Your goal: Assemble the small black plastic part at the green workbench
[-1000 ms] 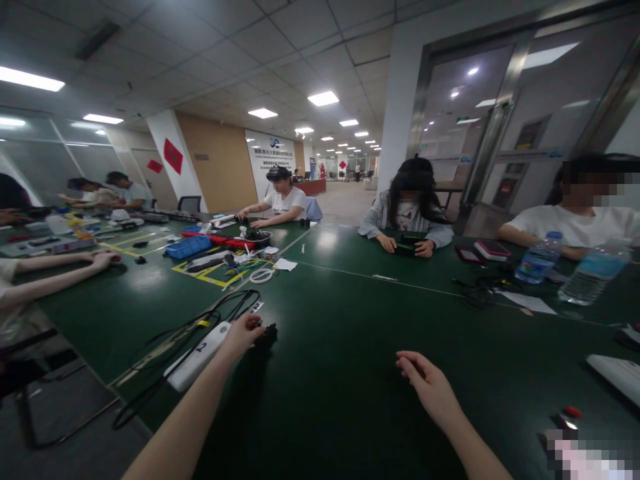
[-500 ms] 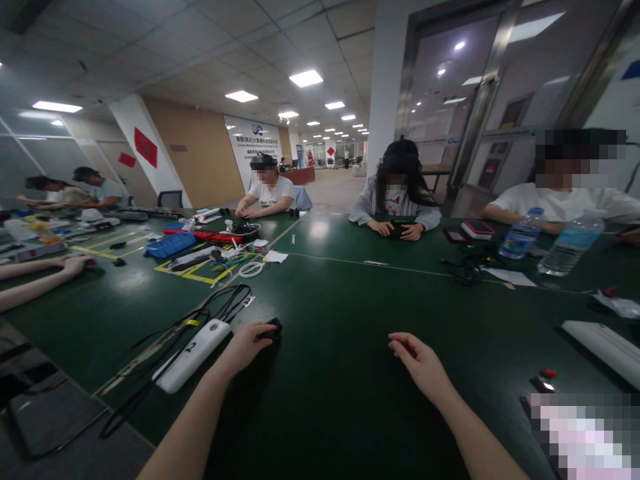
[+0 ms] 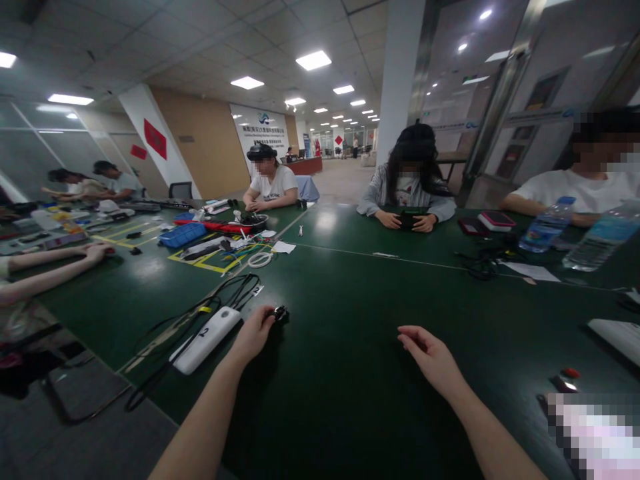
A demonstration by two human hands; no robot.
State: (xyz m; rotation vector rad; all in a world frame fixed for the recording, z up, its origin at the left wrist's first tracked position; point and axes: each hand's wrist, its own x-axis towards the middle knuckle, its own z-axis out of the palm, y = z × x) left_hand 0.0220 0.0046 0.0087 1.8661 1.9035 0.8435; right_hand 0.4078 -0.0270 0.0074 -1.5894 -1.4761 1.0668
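My left hand (image 3: 254, 332) is closed, thumb and fingertips gripping a small black object with a shiny metal part (image 3: 281, 312) just over the green table. The object's kind is too small to tell, and the fingers partly cover it. Beside this hand lies a white power strip (image 3: 207, 339) marked "2", with black cables (image 3: 239, 288) running around it. Further right, my right hand (image 3: 429, 357) rests on the green table (image 3: 340, 347) with loosely curled fingers. Its thumb is slightly apart from the fingers, and nothing shows between them.
A blue basket (image 3: 183, 235), coloured wires and a white cable coil (image 3: 260, 259) lie at the back left. Water bottles (image 3: 547, 225) and black cables stand and lie at the right. Several people sit around the table. A blurred-out panel (image 3: 595, 433) is at the lower right.
The view has turned slightly left, so the scene sits further right. My left hand has tilted the small black object, and its shiny part now shows. My right hand stays about where it was.
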